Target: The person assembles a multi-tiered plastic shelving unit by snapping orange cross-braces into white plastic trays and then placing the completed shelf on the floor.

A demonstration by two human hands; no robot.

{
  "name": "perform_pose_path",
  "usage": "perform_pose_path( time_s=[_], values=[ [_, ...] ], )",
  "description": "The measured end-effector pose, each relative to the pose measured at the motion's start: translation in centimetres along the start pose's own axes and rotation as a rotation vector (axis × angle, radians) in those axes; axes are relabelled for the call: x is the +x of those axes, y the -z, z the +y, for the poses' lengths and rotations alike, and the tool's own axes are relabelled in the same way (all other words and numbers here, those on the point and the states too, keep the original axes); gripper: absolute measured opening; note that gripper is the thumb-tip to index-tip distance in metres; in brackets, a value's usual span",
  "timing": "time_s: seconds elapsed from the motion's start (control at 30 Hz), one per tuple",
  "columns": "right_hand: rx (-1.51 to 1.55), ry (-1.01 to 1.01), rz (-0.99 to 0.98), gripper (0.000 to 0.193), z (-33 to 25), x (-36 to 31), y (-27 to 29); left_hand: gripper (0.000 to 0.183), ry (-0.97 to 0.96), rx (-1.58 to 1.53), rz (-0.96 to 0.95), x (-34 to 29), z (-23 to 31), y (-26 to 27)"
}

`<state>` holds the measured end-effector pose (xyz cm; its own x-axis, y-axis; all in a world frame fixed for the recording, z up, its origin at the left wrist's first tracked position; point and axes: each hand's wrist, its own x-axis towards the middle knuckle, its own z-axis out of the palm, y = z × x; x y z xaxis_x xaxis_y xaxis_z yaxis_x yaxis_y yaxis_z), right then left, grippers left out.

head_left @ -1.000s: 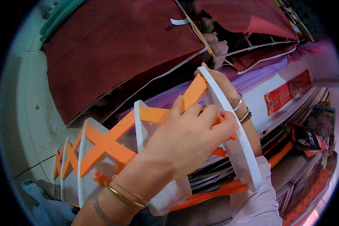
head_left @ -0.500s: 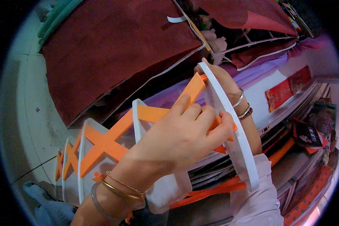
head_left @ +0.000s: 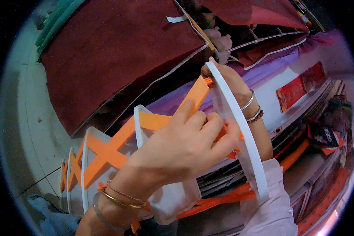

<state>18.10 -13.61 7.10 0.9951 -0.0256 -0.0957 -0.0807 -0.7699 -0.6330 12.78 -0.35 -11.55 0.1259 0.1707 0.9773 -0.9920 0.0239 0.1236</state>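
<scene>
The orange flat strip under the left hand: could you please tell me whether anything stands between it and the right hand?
Yes: the white-edged translucent panel stands between most of the right hand and the orange flat strip; fingertips show past the panel's top.

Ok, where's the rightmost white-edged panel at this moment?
The rightmost white-edged panel is right of centre in the head view, between the left hand and the right hand, which holds its upper end.

Tilted white-panelled rack (head_left: 153, 121) with crossed orange slats (head_left: 107, 152)
</scene>
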Motion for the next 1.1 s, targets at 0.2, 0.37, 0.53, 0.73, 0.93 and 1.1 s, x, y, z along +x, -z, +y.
perform_pose_path(
  time_s=[0.2,0.37,0.53,0.73,0.93,1.1],
  values=[
    [-0.021,-0.015,0.051,0.033,0.2,-0.3,0.0,0.027,-0.023,0.055,-0.014,0.0,0.1,-0.1],
    [-0.016,-0.012,-0.009,0.035,0.1,0.0,0.8,0.027,-0.024,0.085,0.001,0.1,0.2,-0.1],
    [0.012,0.007,-0.009,0.036,0.3,-0.2,0.1,0.028,-0.043,0.088,-0.047,0.1,0.5,-0.6],
    [0.062,0.019,0.016,0.035,0.9,0.5,1.3,0.03,-0.005,0.075,0.021,0.0,0.4,-0.7],
    [0.04,0.045,0.067,0.034,0.7,0.1,0.6,0.031,-0.006,0.04,0.021,0.1,0.5,-0.7],
    [0.001,0.044,0.037,0.033,0.8,0.5,0.9,0.03,0.015,0.033,0.029,0.0,0.4,-0.5]
  ],
)
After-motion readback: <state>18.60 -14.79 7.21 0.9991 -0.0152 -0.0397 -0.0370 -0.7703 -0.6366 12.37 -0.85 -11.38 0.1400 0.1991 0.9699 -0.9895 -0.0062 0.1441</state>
